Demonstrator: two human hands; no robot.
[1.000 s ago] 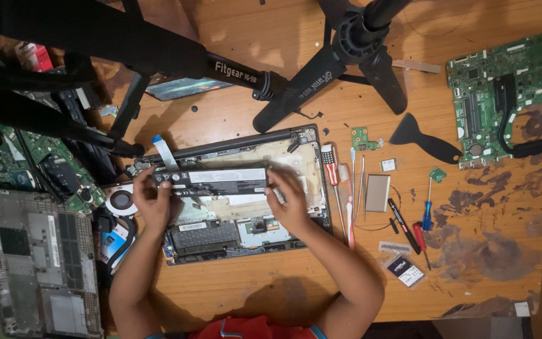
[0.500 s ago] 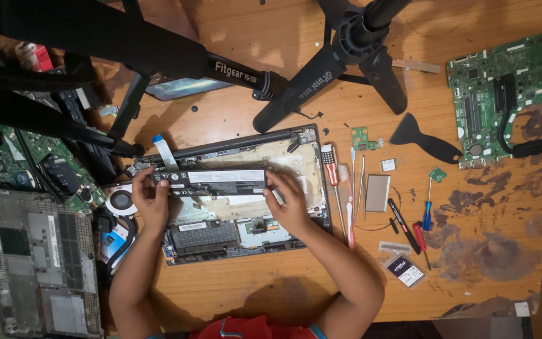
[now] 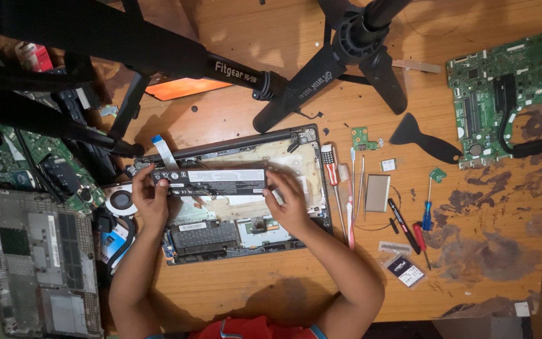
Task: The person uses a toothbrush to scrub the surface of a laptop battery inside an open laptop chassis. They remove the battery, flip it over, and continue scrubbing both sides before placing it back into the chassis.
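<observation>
Across the top of the view, black tripod legs [image 3: 321, 69] cut over the wooden table [image 3: 265, 282] and hide part of the clutter at upper left; the green circuit board [image 3: 7, 157] there is half lost beneath them, and a grey laptop base cover [image 3: 32, 257] runs off the lower left edge. Below the tripod lies the opened laptop chassis [image 3: 246, 232], its inner parts too small to make out clearly. A round fan [image 3: 120, 201] sits just beside its left edge. To its right lie a red-handled screwdriver [image 3: 329, 164], thin pry tools [image 3: 359, 182], a small silver rectangular plate [image 3: 377, 193], a blue screwdriver [image 3: 428, 213] and a black spudger [image 3: 421, 139]; a second green motherboard [image 3: 503, 94] rests at the far right, well apart. The long black battery pack [image 3: 211, 181] is held level over the upper part of the chassis. The left hand [image 3: 150, 198] is clamped on its left end, fingers curled over the top edge, and the right hand [image 3: 286, 198] grips its right end the same way, both forearms reaching up from the bottom of the view.
</observation>
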